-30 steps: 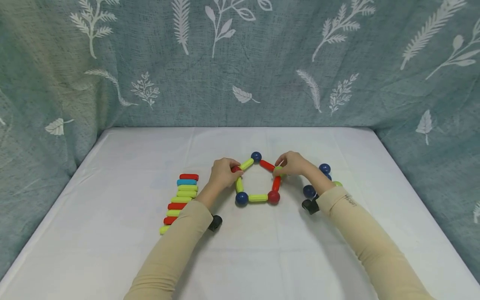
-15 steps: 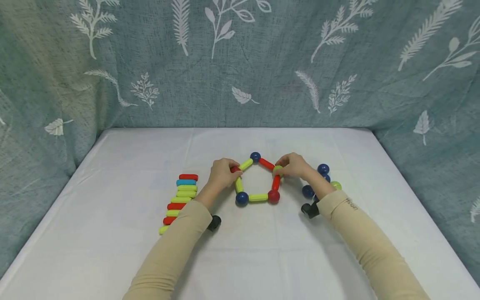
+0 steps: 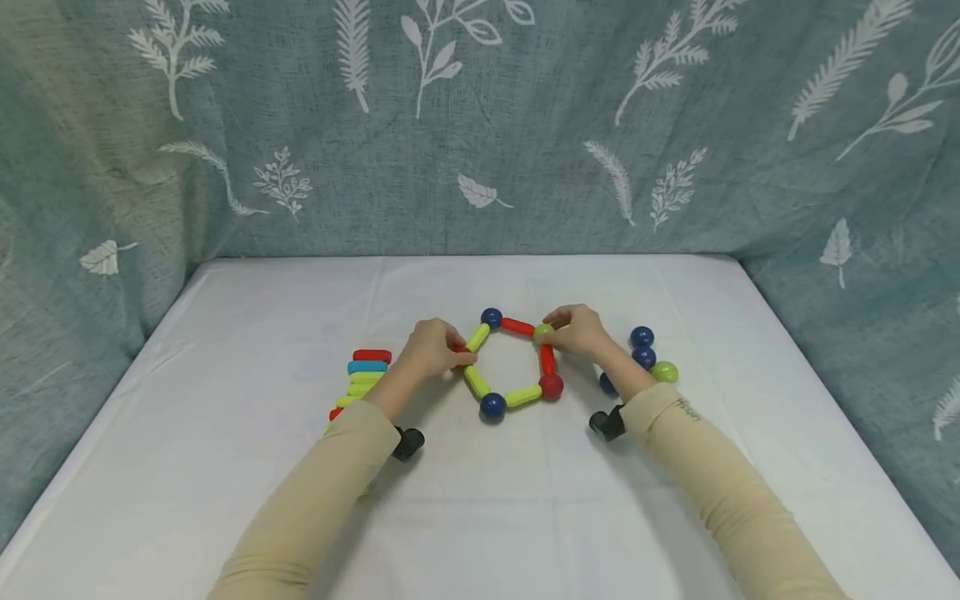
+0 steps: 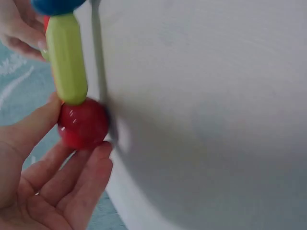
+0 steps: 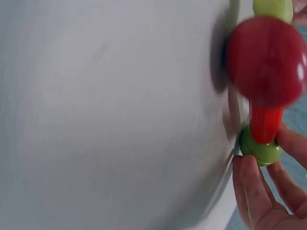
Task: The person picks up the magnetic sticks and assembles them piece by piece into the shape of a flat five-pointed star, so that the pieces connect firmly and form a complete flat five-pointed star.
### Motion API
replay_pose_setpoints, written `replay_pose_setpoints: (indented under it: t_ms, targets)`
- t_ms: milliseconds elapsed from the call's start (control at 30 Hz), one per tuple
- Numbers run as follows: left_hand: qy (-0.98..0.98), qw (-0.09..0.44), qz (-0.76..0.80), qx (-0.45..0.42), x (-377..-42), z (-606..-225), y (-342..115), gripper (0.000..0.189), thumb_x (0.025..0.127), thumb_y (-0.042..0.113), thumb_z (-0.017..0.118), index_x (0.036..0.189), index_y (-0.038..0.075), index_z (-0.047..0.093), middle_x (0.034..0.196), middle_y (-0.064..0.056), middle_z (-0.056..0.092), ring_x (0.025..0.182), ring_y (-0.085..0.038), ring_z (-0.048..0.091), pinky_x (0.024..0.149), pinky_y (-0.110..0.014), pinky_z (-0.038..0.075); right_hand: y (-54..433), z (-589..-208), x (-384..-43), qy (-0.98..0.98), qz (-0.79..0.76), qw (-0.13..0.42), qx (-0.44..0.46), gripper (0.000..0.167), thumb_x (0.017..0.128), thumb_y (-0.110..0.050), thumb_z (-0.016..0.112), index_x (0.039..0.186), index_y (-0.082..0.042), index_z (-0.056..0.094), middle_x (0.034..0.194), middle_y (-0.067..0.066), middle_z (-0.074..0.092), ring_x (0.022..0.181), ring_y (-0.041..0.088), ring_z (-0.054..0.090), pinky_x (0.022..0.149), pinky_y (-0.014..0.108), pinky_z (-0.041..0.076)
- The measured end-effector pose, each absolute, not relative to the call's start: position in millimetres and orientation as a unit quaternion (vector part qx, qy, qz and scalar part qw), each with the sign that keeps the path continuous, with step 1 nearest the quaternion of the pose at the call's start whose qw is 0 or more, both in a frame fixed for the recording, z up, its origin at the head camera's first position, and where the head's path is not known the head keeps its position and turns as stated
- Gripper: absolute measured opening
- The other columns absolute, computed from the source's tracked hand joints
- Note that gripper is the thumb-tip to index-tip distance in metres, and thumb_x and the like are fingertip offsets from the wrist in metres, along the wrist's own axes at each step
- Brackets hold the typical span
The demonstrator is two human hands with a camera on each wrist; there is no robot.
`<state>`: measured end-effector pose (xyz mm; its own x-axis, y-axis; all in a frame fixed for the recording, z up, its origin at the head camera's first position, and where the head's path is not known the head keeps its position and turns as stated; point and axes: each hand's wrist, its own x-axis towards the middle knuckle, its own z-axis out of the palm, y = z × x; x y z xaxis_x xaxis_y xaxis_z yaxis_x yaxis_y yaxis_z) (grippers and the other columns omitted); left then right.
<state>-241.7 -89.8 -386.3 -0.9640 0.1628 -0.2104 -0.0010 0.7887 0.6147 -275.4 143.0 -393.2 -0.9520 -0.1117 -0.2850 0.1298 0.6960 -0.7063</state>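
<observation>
Red and lime rods joined by balls form a closed ring on the table. My left hand (image 3: 430, 346) pinches the red ball (image 4: 84, 124) at the ring's left corner, thumb on one side and fingers on the other. At the right corner, my right hand (image 3: 579, 331) holds the green ball (image 5: 261, 148) between thumb and fingertips. A blue ball (image 3: 491, 317) marks the far corner, and another blue ball (image 3: 492, 406) the near one. A second red ball (image 3: 551, 386) joins a red rod (image 3: 548, 360) and a lime rod (image 3: 523, 395).
Several loose rods, among them a red rod (image 3: 372, 356) and a blue rod (image 3: 367, 367), lie in a column at left, partly under the left sleeve (image 3: 330, 475). Loose blue balls (image 3: 642, 358) and a green ball (image 3: 664, 372) sit beside the right forearm. A patterned curtain (image 3: 480, 125) hangs behind the white table (image 3: 480, 533).
The ring has turned a little: its far blue ball shifted left, its near blue ball slightly right and nearer. My left hand moved left and nearer with the red ball; my right hand moved slightly left.
</observation>
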Motion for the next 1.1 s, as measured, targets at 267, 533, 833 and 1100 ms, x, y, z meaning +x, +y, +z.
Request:
replay_pose_setpoints:
  t_ms: [267,533,833,1100]
  targets:
    - [0.946,0.150,0.275,0.079,-226,-377,-92,0.021,0.075,0.024,0.076,0.079,0.004,0.070,0.064,-0.001,0.063,0.065,-0.015,0.051,0.055,-0.022,0.040,136,-396,-276,0.892,-0.426,0.150,0.013,0.038,0.082,-0.014,0.068,0.117,-0.004,0.060,0.120,0.014,0.056,0.104,0.025,0.053,0.084,0.032,0.048]
    - [0.948,0.160,0.266,0.070,-215,-375,-86,0.021,0.074,0.024,0.077,0.074,0.004,0.068,0.060,-0.003,0.061,0.060,-0.016,0.049,0.050,-0.020,0.036,132,-399,-276,0.896,-0.419,0.144,0.013,0.037,0.083,-0.015,0.067,0.119,-0.004,0.059,0.122,0.013,0.056,0.109,0.026,0.051,0.088,0.034,0.045]
    - [0.951,0.173,0.250,0.055,-213,-373,-86,0.023,0.074,0.024,0.077,0.079,0.004,0.068,0.062,-0.004,0.061,0.063,-0.017,0.052,0.053,-0.021,0.040,134,-399,-276,0.895,-0.418,0.154,0.006,0.037,0.083,-0.014,0.067,0.118,-0.005,0.060,0.119,0.013,0.058,0.106,0.025,0.052,0.087,0.034,0.045]
    - [0.963,0.173,0.183,0.099,-219,-354,-128,0.037,0.087,0.022,0.062,0.113,-0.004,0.060,0.105,-0.016,0.062,0.096,-0.029,0.057,0.081,-0.039,0.047,133,-398,-271,0.885,-0.435,0.164,0.002,0.038,0.083,-0.014,0.066,0.119,-0.004,0.059,0.118,0.014,0.057,0.106,0.025,0.052,0.088,0.034,0.044]
